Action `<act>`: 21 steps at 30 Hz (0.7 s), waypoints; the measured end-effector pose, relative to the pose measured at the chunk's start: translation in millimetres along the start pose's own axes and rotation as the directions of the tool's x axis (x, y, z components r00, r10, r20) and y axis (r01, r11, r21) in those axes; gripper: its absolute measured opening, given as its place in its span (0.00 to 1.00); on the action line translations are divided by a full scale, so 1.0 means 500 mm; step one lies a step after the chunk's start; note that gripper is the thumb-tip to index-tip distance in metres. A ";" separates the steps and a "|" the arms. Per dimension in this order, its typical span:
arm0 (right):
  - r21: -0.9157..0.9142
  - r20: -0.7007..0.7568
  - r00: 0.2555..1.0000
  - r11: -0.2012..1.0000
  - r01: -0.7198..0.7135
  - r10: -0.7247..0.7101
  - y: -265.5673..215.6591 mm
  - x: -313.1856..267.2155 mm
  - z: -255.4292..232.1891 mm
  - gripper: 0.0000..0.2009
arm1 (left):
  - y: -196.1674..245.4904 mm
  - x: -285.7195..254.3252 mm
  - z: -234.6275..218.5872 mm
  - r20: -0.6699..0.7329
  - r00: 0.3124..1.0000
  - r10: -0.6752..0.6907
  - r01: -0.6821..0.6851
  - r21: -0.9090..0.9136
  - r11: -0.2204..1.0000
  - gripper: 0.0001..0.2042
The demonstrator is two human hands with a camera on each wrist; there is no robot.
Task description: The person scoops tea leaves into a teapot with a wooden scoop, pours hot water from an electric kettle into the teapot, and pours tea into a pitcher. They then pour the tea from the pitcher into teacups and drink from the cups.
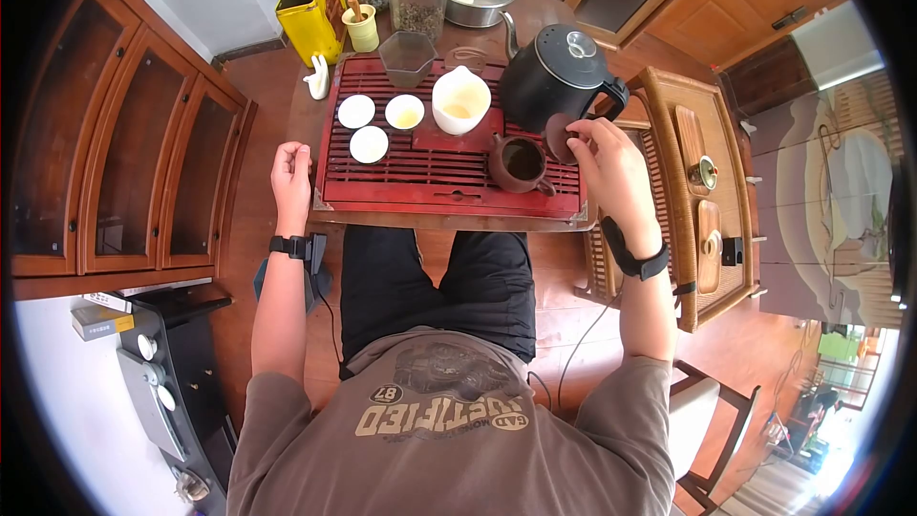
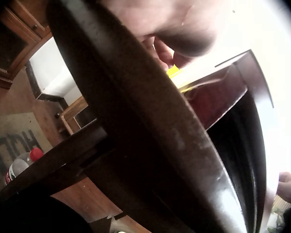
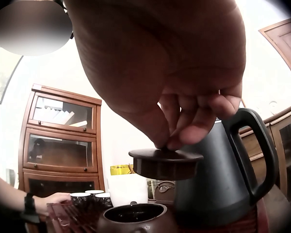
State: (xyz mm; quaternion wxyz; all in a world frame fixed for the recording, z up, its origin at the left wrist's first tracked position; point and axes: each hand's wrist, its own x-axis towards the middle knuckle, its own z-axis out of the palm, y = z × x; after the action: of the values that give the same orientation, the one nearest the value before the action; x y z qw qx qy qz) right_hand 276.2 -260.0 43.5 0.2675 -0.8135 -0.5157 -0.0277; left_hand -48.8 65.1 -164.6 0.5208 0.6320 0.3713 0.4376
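Note:
My right hand [image 1: 611,162] pinches a brown teapot lid [image 3: 165,167] by its knob. The lid hangs above and to the right of the open brown teapot [image 1: 496,170], whose inside looks dark. In the right wrist view the lid is level, with the teapot's open rim below it. At the left edge of the table, my left hand [image 1: 291,177] rests with loosely curled fingers beside the red slatted tea tray [image 1: 382,189] and holds nothing. A white pitcher [image 1: 461,119] with pale tea and three small white cups [image 1: 369,145] stand on the tray.
Right behind the teapot and lid stands a large black kettle [image 1: 549,81]. A clear hexagonal vessel [image 1: 408,59] sits at the tray's back. Behind it are a yellow tin [image 1: 310,14], jars and a steel pot [image 1: 478,11]. A woven side table [image 1: 712,134] stands at the right.

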 end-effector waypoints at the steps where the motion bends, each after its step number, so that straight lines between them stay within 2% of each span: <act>1: 0.000 0.000 1.000 1.000 -0.001 0.001 -0.001 -0.001 0.002 0.07 | 0.000 0.000 0.000 0.000 1.000 0.004 -0.004 -0.001 1.000 0.04; 4: 0.013 0.018 1.000 1.000 -0.019 0.019 -0.001 -0.004 0.014 0.07 | 0.004 -0.002 0.000 0.008 1.000 0.005 -0.005 -0.004 1.000 0.04; 10: 0.009 0.079 0.985 0.989 0.151 -0.151 -0.005 -0.007 0.058 0.07 | 0.001 -0.001 0.001 -0.001 1.000 0.004 -0.004 0.009 1.000 0.04; 21: 0.000 0.092 0.977 0.981 0.192 -0.191 -0.011 0.000 0.074 0.07 | 0.000 -0.001 0.002 0.000 1.000 0.004 -0.004 -0.010 1.000 0.03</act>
State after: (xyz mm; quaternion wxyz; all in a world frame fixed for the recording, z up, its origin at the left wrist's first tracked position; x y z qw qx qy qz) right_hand 262.7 -240.9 13.9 0.2360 -0.7617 -0.6032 -0.0183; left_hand -47.8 64.5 -164.9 0.5230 0.6304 0.3678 0.4402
